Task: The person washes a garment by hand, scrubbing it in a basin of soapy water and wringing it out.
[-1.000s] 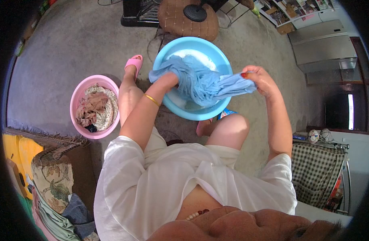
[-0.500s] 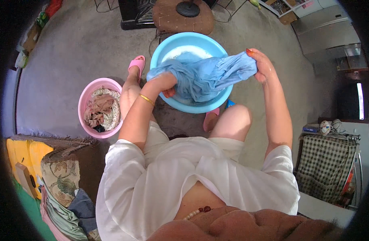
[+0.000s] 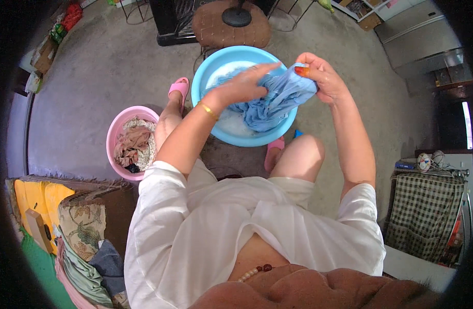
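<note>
A wet blue cloth garment [image 3: 270, 110] lies bunched in a light blue basin [image 3: 205, 121] of foamy water. My right hand [image 3: 324, 80] pinches one end of it, lifted above the basin's right rim. My left hand [image 3: 241, 85] hovers over the middle of the basin with its fingers stretched out toward the raised end. It appears to hold nothing; whether its fingertips touch the fabric I cannot tell.
To the left stands a pink tub [image 3: 113, 136] with crumpled clothes [image 3: 133, 144] in it. My feet in pink slippers [image 3: 178, 88] flank the basin. A brown padded stool [image 3: 205, 26] bearing a black round base [image 3: 236, 17] stands just beyond it.
My left hand has let go of the garment and moved right, its fingers now straight. The garment's left part has dropped into the basin. My right hand has shifted slightly left with its end.
</note>
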The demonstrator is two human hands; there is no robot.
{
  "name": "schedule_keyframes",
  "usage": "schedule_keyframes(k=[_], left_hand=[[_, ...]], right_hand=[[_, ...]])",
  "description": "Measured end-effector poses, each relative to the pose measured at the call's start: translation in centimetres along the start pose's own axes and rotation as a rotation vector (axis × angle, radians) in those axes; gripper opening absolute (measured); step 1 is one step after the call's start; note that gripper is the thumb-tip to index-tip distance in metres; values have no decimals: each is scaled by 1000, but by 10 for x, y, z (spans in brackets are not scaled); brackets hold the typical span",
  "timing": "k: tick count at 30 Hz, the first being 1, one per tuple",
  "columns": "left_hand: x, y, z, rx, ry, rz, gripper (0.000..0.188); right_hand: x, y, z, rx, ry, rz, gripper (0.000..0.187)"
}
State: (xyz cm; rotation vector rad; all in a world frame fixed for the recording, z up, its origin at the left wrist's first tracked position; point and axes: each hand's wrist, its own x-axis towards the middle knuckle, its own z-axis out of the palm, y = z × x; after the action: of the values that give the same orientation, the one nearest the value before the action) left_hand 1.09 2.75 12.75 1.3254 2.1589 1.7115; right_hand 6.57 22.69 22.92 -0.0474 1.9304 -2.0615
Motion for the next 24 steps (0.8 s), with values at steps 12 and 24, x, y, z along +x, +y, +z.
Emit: schedule_keyframes(k=[12,24], left_hand=[[-2,-39,-23,119,-261,-428,29],[46,43,-25,-645,-214,-175,21]], right_hand=[[-17,-22,-19,-1399,79,-216,24],[9,-50,20,-742,77,-157,33]])
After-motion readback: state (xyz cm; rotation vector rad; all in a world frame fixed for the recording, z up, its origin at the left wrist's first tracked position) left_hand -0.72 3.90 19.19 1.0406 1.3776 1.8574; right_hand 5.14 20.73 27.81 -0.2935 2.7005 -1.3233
